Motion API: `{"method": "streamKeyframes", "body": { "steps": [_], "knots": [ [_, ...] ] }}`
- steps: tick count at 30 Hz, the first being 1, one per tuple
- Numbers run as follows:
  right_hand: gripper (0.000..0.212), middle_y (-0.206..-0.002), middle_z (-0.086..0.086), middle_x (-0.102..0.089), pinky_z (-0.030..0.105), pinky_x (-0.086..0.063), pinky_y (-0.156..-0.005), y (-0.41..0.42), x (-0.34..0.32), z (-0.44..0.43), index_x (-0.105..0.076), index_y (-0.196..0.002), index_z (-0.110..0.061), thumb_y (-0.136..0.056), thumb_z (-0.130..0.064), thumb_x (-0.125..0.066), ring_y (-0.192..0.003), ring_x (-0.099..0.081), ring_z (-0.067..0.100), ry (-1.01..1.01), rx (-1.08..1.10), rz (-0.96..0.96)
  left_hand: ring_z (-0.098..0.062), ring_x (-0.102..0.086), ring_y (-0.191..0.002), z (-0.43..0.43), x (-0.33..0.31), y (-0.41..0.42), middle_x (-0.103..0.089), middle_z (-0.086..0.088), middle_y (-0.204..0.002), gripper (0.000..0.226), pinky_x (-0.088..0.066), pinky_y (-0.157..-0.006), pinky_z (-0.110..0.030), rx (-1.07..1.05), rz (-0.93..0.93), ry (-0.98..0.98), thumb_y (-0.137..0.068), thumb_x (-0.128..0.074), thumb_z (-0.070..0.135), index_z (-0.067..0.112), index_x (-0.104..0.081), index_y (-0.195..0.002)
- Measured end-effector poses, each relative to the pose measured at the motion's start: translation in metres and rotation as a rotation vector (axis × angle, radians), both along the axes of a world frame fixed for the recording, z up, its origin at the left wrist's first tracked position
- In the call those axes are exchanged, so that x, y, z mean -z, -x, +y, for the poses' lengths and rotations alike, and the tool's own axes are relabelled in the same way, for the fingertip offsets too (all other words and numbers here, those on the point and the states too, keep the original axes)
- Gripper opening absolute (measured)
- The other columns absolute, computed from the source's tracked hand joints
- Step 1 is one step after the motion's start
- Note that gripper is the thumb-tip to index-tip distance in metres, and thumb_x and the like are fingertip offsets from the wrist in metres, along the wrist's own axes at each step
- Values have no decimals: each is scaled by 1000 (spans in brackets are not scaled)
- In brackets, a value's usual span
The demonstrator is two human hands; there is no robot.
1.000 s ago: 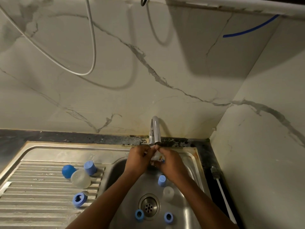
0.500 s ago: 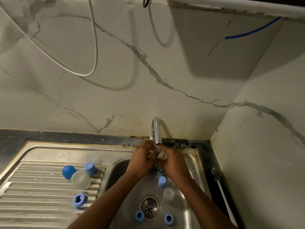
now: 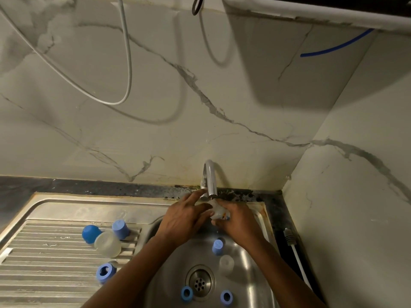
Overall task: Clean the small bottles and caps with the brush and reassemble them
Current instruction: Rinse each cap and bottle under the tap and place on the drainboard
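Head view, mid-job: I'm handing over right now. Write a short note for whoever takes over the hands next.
Right hand: fingers grip a small clear bottle under the tap.
Left hand: at the bottle's top end, grip hidden.
Sink: a blue cap, a clear cup and two blue rings by the drain.
Draining board: three blue pieces and one clear piece.
Brush: on the counter at right, in neither hand.
Done: nothing is reassembled, and I can't tell which parts are clean.
Left: finish this bottle, clean the rest, refit the caps.
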State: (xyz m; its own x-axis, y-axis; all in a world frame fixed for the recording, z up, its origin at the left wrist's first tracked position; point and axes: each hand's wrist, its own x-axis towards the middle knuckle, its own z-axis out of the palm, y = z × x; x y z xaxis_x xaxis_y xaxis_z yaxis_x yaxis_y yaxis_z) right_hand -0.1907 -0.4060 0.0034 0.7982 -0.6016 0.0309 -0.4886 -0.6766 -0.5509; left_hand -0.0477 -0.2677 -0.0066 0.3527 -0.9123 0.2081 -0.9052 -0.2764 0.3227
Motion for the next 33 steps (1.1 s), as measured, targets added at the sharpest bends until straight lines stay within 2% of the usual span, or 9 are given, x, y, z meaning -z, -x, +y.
{"method": "streamKeyframes", "body": {
  "steps": [7,11,13,16,19,22,24,29,33],
  "knots": [
    [39,-128,-6,-71,21,-46,-99,-17,11,5,-65,-131,-31,-95,-41,-72,-117,-66,13,34,82,-65,-9,-58,-124,-18,0,11,-52,10,-147,10,-56,-98,-26,-137,548,263,-99,-72,24,27,-76,-108],
    [35,-125,-3,-72,19,-46,-95,-26,14,8,-65,-129,-27,-95,-33,-73,-114,-68,15,97,80,-33,9,-68,-105,-22,-9,26,-72,28,-118,44,-57,-84,-16,-181,1002,350,-103,-63,7,12,-54,-146],
    [38,-128,2,-71,18,-46,-96,-35,23,20,-60,-137,-22,-99,-21,-67,-115,-68,17,148,82,-34,23,-59,-107,-22,-10,37,-54,37,-138,30,-53,-80,-10,-154,1237,383,-105,-56,2,17,-64,-130],
    [44,-129,0,-72,30,-56,-101,-38,29,28,-56,-141,-26,-100,-14,-65,-113,-69,11,216,114,-41,8,-37,-137,-19,-10,45,-11,18,-171,30,-45,-85,-8,-130,1408,377,-105,-57,7,30,-69,-120],
    [45,-123,-5,-74,33,-58,-97,-20,21,8,-62,-136,-31,-93,-23,-72,-111,-70,10,32,10,-98,8,-40,-142,-14,-3,41,-4,32,-165,56,-48,-106,-18,-118,1153,265,-108,-57,18,20,-37,-160],
    [46,-125,-5,-73,28,-54,-98,-12,12,1,-64,-137,-32,-92,-28,-75,-113,-69,14,-4,27,-113,-17,15,-162,1,14,20,11,16,-174,63,-11,-132,-49,-33,400,69,-99,-43,53,39,-34,-159],
    [48,-126,-6,-73,27,-53,-98,-14,9,5,-64,-137,-32,-91,-40,-75,-115,-68,14,-29,-1,-91,-17,21,-161,10,15,4,7,8,-177,62,-6,-132,-51,-47,202,-10,-95,-29,60,45,-37,-154],
    [64,-121,-12,-74,33,-57,-97,-19,15,7,-64,-134,-34,-79,-66,-75,-110,-68,9,-169,65,-99,-14,-15,-160,17,12,1,-19,9,-173,47,-28,-126,-41,-84,168,72,-109,-33,56,44,-44,-153],
    [51,-105,-14,-78,40,-61,-93,-19,30,9,-74,-118,-31,-71,-37,-93,-99,-73,5,-448,42,-67,-5,-59,-119,21,15,1,-67,9,-134,30,-55,-99,-35,-186,346,211,-109,-50,39,32,-69,-131]
  ]
}}
